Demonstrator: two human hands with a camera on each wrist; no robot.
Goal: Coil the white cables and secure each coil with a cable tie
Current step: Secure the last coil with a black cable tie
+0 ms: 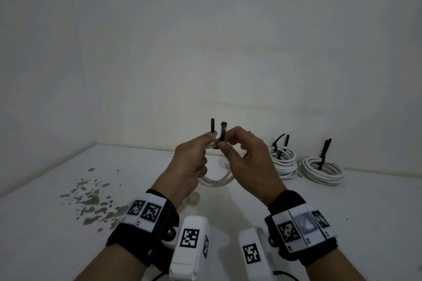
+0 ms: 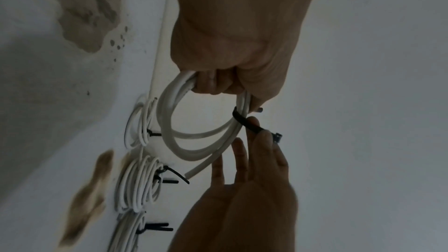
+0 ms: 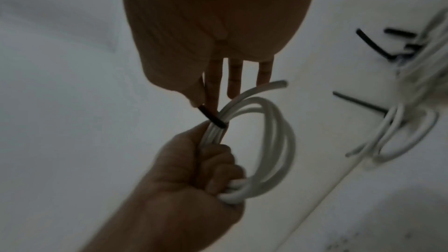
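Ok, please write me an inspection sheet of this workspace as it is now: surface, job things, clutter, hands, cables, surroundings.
Surface: white table with dark patchy stains on the left part.
Job's things: held coil of white cable, lifted off the table; black cable tie wrapped round it, not yet closed, both ends sticking up.
Clutter: nothing seen.
Hands: left hand grips the held coil and one tie end; right hand pinches the tie end that carries the head.
Cables: two tied coils at the right by the wall; a third tied coil shows in the left wrist view.
Surroundings: plain white walls.
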